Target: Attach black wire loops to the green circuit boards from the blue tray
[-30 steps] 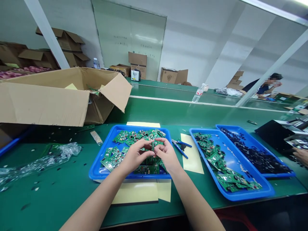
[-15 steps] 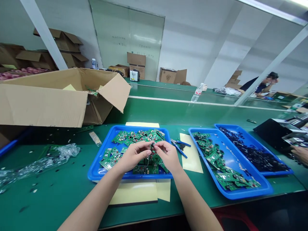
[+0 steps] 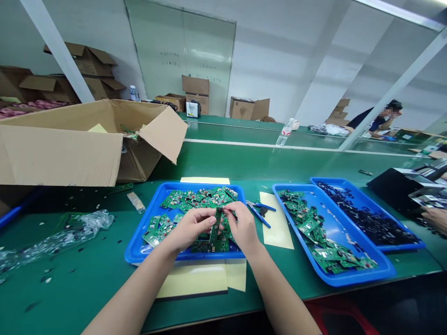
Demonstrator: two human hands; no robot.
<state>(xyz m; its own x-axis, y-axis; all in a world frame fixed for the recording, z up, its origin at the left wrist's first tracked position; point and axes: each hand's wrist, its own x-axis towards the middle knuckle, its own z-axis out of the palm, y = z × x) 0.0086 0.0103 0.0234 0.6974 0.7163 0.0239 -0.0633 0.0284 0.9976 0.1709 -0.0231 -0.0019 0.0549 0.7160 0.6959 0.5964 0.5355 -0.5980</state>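
My left hand (image 3: 194,227) is closed on a narrow green circuit board (image 3: 215,227), which it holds upright over a blue tray (image 3: 134,246). At the top end of that board, the fingertips of my right hand (image 3: 241,226) pinch together; whether a small part sits between them is too small to make out. Beneath both hands, several green circuit boards (image 3: 195,197) lie piled in the tray. Blue-handled pliers (image 3: 260,215) rest just right of the tray, partly on a yellow sheet (image 3: 279,228).
Further right stand a blue tray (image 3: 335,281) of boards and another (image 3: 407,250) of small black parts. A large cardboard box (image 3: 59,156) is at the left, above crumpled plastic wrap (image 3: 84,228). Another person's hand (image 3: 435,218) shows at the right edge, by a black box (image 3: 393,188).
The held board has turned and now shows its long green face upright between my hands. My right hand has shifted slightly. The view has moved a little.
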